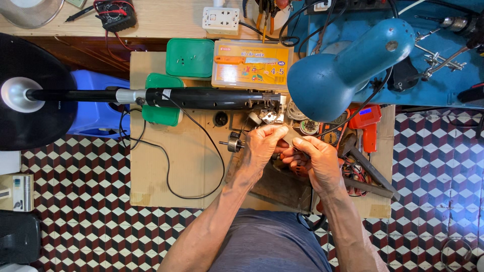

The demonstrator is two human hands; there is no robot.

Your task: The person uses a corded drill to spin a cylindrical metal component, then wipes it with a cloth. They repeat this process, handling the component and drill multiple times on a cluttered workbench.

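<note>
Over the brown cardboard-covered work surface point(166, 171), just near of the long black fan pole point(201, 98), the left hand point(262, 148) and right hand point(315, 161) met fingertip to fingertip, pinching a small part too hidden to identify, right of a small grey motor point(233, 144)

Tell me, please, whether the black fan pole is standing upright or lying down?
Lying down: the black fan pole stretches flat across the cardboard sheet, its round base tipped sideways.

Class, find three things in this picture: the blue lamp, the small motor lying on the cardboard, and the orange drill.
Blue lamp point(343, 65), head view, on the rounded shade.
Small motor point(234, 144), head view, on its metal body.
Orange drill point(367, 120), head view, on the upper part of its housing.
</note>
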